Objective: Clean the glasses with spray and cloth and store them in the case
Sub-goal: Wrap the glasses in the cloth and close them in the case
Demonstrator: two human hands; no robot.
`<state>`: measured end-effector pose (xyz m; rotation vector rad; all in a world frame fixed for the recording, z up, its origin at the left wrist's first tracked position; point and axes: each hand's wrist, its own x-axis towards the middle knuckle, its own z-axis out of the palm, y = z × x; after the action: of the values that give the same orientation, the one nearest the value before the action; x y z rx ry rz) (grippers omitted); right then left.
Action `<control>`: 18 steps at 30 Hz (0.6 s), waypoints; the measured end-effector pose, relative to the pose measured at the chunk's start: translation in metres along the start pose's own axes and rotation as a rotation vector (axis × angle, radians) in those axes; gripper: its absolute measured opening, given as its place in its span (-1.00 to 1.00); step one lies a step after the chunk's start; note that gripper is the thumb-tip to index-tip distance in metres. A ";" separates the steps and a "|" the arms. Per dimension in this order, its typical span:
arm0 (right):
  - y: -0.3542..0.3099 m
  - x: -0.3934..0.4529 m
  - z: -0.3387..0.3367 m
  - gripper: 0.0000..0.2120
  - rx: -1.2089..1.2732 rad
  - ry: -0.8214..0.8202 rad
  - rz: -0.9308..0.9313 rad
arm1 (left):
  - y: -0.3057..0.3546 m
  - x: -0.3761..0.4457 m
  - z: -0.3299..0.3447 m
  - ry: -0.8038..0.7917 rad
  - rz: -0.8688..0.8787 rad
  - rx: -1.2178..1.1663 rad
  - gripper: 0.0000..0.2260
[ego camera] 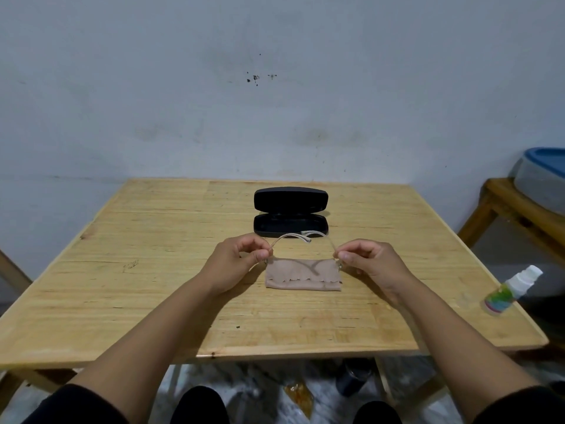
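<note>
Both hands over the wooden bench [153, 301], holding the glasses [301, 240] between them. Left hand [235, 264]: fingers [263, 254] pressed together, thumb against forefinger, pinching the left end of the frame near the hinge. Right hand [370, 261]: fingers [344, 255] same, pinching the right end. Glasses are thin and pale, lenses hard to make out; both temple arms fold inward and cross just beyond the fingertips, toward the far side. Frame is lifted off the bench, directly above the cloth [302, 275]. Cloth is beige, folded into a flat rectangle, lies on the bench just below and between the two sets of fingers; cannot tell if the frame's lower edge touches it. Black case [290, 214] sits open just beyond the fingers, lid up, tray facing the person, temple tips overlapping its near rim in view; contact unclear. Spray bottle [513, 289] well to the right of the right fingers, at the bench's right edge, white cap, coloured label, appears tilted. Both forearms bare, black sleeves [76, 405] at the elbows.
</note>
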<state>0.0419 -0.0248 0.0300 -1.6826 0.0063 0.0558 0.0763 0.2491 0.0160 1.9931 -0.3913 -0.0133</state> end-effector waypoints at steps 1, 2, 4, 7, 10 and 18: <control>-0.001 0.001 0.001 -0.91 0.005 -0.007 0.003 | 0.000 0.000 0.000 0.011 0.003 0.002 -0.93; -0.001 0.001 0.002 -0.91 0.008 -0.009 0.005 | 0.000 -0.001 -0.001 0.019 0.008 0.009 -0.93; -0.003 0.001 0.003 -0.89 -0.001 -0.011 0.006 | 0.000 -0.002 -0.003 0.022 0.010 0.027 -0.92; -0.004 0.001 0.005 -0.87 -0.016 -0.015 0.008 | 0.000 -0.003 -0.003 0.038 0.013 0.058 -0.90; -0.006 0.001 0.006 -0.86 -0.029 -0.011 0.008 | 0.001 -0.005 -0.002 0.061 0.017 0.077 -0.90; -0.009 0.001 0.009 -0.91 -0.116 -0.078 0.007 | 0.007 -0.005 0.000 0.069 0.008 0.078 -0.90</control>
<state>0.0424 -0.0146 0.0378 -1.7953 -0.0499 0.1292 0.0697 0.2475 0.0208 2.0627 -0.3605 0.0763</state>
